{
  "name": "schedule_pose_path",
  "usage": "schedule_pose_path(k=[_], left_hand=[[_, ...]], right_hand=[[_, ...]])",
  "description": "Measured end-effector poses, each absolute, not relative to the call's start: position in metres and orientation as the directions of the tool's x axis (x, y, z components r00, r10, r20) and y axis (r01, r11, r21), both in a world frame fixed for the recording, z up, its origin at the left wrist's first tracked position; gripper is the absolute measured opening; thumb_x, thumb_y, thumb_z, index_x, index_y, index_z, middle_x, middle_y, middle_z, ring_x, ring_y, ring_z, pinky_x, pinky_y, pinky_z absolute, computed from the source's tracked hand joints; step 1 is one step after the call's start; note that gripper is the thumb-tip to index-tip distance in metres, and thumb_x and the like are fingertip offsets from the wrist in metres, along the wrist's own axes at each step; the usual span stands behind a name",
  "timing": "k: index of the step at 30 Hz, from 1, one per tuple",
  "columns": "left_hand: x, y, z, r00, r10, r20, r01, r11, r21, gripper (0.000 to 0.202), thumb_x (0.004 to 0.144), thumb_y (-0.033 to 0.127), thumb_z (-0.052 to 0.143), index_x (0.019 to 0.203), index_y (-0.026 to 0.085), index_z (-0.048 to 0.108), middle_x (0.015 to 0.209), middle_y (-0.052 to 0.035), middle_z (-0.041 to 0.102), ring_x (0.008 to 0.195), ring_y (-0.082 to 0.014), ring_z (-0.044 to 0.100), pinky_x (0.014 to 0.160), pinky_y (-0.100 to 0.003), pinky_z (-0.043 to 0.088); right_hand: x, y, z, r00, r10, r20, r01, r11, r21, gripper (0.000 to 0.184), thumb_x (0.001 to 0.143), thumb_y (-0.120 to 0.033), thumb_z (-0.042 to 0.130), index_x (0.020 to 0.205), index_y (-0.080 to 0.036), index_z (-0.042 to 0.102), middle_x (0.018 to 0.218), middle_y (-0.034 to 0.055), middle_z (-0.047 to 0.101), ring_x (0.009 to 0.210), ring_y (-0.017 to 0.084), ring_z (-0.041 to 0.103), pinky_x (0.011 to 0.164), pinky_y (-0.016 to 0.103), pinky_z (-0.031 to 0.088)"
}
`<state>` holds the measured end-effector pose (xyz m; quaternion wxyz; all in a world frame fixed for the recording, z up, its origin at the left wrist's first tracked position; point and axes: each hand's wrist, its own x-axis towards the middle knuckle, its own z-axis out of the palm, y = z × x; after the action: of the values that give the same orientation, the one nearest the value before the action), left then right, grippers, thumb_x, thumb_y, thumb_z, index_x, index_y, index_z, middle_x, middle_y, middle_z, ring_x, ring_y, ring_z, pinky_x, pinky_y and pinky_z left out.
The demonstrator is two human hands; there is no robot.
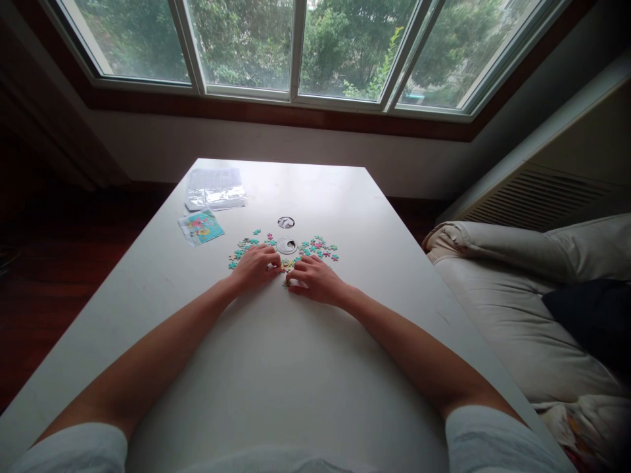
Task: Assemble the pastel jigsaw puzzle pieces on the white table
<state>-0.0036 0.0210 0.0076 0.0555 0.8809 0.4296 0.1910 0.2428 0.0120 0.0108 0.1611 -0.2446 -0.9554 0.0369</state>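
Small jigsaw puzzle pieces, mostly teal with some pink and yellow, lie loose on the white table. My left hand rests at the left part of the pieces with its fingers curled and closed; whatever is between its fingertips is hidden. Facing it, my right hand has thumb and fingers pinched on a small puzzle piece near the tabletop. Yellowish pieces lie between the two hands. Just beyond them is a round, clear and silvery lid-like object.
A second silvery disc lies farther back. At the far left are a clear plastic packet and a colourful picture card. A cream sofa stands along the right side, and a window is beyond the table.
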Motion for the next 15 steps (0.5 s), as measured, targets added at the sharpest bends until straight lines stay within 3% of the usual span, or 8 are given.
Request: schedule_pose_path(k=[6, 15], left_hand=[[-0.003, 0.021, 0.007, 0.548, 0.777, 0.309, 0.721, -0.626, 0.297, 0.010, 0.089, 0.025, 0.064, 0.080, 0.023, 0.067, 0.087, -0.0034, 0.066, 0.090, -0.0223, 0.055, 0.086, -0.037, 0.043], [-0.004, 0.021, 0.005, 0.561, 0.765, 0.315, 0.686, -0.643, 0.340, 0.007, 0.090, 0.025, 0.063, 0.084, 0.024, 0.067, 0.104, -0.0039, 0.069, 0.101, -0.0230, 0.056, 0.096, -0.039, 0.043]], right_hand=[[0.242, 0.010, 0.010, -0.848, 0.463, 0.259, 0.430, 0.886, -0.176, 0.017, 0.098, -0.037, 0.058, 0.103, -0.024, 0.069, 0.093, 0.0056, 0.066, 0.092, 0.021, 0.051, 0.083, 0.034, 0.033], [0.252, 0.017, 0.014, -0.835, 0.500, 0.230, 0.456, 0.863, -0.219, 0.012, 0.090, -0.024, 0.062, 0.101, -0.023, 0.068, 0.090, 0.0052, 0.067, 0.091, 0.022, 0.053, 0.084, 0.034, 0.032]])
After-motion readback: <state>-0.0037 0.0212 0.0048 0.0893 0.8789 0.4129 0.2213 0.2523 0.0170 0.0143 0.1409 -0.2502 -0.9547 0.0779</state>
